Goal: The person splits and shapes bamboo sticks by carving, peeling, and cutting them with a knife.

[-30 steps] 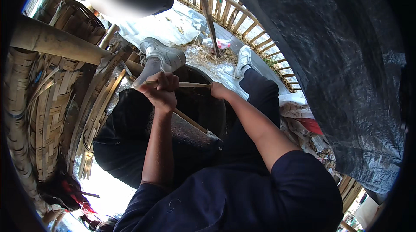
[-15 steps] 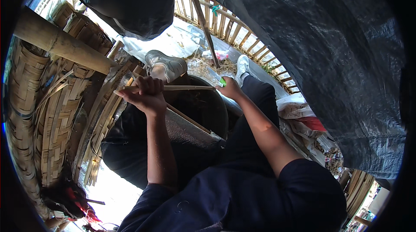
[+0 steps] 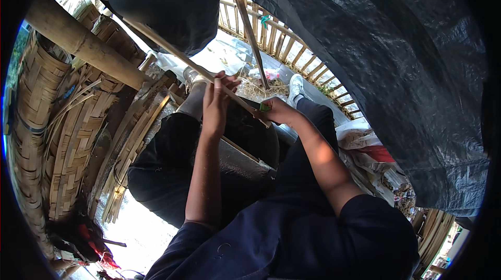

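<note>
A long, thin bamboo strip (image 3: pixel 175 53) slants from the upper left down to my right hand. My left hand (image 3: pixel 215 103) is loosely closed around its middle, with the thumb against the strip and the fingers partly stretched. My right hand (image 3: pixel 281 112) grips a knife (image 3: pixel 265 107) by its green handle. The strip's lower end passes beside the fingers of that hand, close to the knife. The blade is dark and hard to make out against the dark round container (image 3: pixel 255 136) below, between my legs.
Woven bamboo baskets (image 3: pixel 39 118) and a thick bamboo pole (image 3: pixel 88 50) stand at the left, near split bamboo pieces (image 3: pixel 133 147). Black plastic sheeting (image 3: pixel 386 66) hangs at the right and above. A bamboo slat fence (image 3: pixel 282 39) runs behind. A wooden stick (image 3: pixel 248 29) hangs down ahead.
The strip has swung from nearly level to a steep slant, its far end now at the upper left. My left hand has moved right and its fist has loosened. The knife has turned.
</note>
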A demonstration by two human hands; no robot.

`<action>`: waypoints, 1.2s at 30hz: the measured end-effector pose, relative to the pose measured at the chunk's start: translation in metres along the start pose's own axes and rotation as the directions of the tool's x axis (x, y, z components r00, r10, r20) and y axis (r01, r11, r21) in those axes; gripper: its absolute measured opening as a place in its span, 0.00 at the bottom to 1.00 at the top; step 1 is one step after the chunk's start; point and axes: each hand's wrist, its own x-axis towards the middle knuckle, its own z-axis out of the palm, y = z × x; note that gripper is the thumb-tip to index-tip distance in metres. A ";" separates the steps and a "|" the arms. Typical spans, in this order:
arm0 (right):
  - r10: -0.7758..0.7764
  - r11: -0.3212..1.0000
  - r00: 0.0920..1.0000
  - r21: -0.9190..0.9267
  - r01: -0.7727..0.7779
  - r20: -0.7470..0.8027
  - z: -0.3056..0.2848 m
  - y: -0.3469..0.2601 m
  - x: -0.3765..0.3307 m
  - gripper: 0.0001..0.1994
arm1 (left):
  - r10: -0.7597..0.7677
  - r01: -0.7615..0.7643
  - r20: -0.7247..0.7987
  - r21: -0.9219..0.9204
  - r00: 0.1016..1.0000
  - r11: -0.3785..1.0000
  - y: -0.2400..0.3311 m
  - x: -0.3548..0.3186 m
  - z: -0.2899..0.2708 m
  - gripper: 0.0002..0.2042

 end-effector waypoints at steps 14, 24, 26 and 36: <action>-0.378 0.925 0.887 -0.067 0.374 -0.266 -0.025 -0.027 -0.042 0.14 | 0.171 -0.194 -0.134 -0.182 0.976 0.964 -0.004 0.007 -0.012 0.08; -0.351 0.933 0.927 0.037 0.358 -0.131 0.000 -0.015 -0.030 0.12 | 0.177 -0.197 -0.123 -0.175 0.976 0.965 -0.010 0.005 -0.009 0.08; -0.354 0.931 0.928 0.047 0.361 -0.116 -0.001 -0.018 -0.030 0.12 | 0.171 -0.192 -0.130 -0.171 0.977 0.966 -0.010 0.006 -0.011 0.08; -0.352 0.936 0.894 -0.097 0.338 -0.277 0.014 -0.026 -0.034 0.09 | 0.189 -0.213 -0.140 -0.190 0.972 0.958 -0.012 0.002 -0.003 0.04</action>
